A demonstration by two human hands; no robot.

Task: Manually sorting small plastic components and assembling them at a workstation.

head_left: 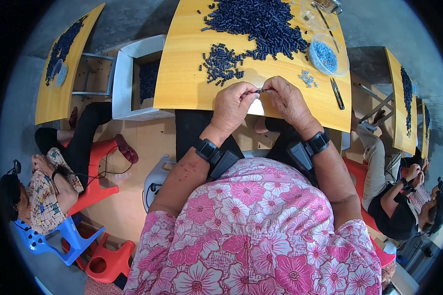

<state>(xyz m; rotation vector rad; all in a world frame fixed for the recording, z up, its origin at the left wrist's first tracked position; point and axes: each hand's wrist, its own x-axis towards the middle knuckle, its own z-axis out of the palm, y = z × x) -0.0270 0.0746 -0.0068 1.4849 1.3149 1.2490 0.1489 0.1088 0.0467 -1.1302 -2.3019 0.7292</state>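
1. Where the yellow table [182,83] curves toward the person's lap, both hands meet just above its near edge, fingertips pinched on one small dark tube [261,91].
2. The left hand [233,104] is closed, thumb and forefinger clamped on the left end of the tube.
3. The right hand [289,101] is closed too, its fingertips gripping the right end, so the tube lies level between the two hands.
4. Each wrist carries a black strap with a dark box on the forearm.
5. Just beyond the hands sits a small heap of dark tubes [221,63]; farther back a much larger heap [261,24] spreads over the table.
6. To the right of the large heap stands a clear bowl of blue beads [325,55], with a few loose pale pieces [307,77] near it.
7. A pair of black snips [337,93] lies by the table's right edge.
8. Left of the table a white box [128,83] holds more dark tubes.
9. A person sits on a red stool [96,182] at the left, and another person [394,201] sits low at the right, each beside a yellow table of their own.
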